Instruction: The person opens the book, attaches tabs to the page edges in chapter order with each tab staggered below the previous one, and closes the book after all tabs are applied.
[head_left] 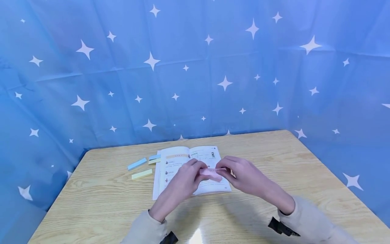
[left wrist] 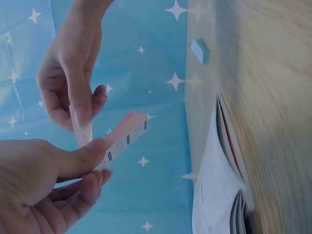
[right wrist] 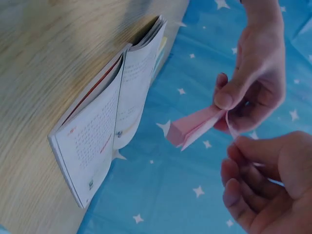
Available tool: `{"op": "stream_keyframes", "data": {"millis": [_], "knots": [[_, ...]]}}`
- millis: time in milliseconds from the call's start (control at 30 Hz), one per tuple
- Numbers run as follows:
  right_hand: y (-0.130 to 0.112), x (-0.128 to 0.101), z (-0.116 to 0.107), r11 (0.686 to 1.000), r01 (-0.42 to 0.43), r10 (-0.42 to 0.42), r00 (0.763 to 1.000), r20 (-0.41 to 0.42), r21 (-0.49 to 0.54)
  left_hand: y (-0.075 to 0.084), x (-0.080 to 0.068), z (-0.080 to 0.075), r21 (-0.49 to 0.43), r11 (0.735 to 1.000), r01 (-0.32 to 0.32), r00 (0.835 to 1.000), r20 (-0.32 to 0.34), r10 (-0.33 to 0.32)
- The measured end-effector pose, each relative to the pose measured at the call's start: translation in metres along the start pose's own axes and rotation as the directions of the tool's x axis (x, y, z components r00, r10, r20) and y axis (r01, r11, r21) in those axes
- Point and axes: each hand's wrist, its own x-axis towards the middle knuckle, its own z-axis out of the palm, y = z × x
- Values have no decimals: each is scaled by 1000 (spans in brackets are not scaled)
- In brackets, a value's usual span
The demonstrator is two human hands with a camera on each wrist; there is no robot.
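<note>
Over the open book (head_left: 175, 166), my left hand (head_left: 189, 174) grips a pink sticky note pad (left wrist: 127, 132) between thumb and fingers, its printed underside facing the left wrist view. Just to its right, my right hand (head_left: 242, 174) pinches the end of a thin pink strip (right wrist: 231, 126) with thumb and forefinger. That strip bends up from the pad (right wrist: 187, 126) close to the left fingertips. Both hands are raised above the pages, and they cover part of the print in the head view.
Left of the book lie a blue sticky note pad (head_left: 137, 164) and a yellow one (head_left: 142, 174). Smaller blue (head_left: 154, 157) and yellow strips (head_left: 154, 161) stick out at the book's left edge. A blue star-patterned curtain (head_left: 182, 84) hangs behind the wooden table (head_left: 100, 189).
</note>
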Motion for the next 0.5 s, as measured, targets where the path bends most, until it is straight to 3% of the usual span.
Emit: {"op": "stream_keyframes", "data": {"millis": [167,300,500], "knots": [[1,0,1,996,-78,79,996,-36,41,-18,-9,-10,49,993,108,991,-89,-103],[8,-3,2,991,-120,122,992,-26,56,-44,-24,-25,45,970,240,958,-174,-229],[22,-6,7,976,-189,187,982,24,107,-86,-51,-51,83,924,373,916,-188,-353]]}}
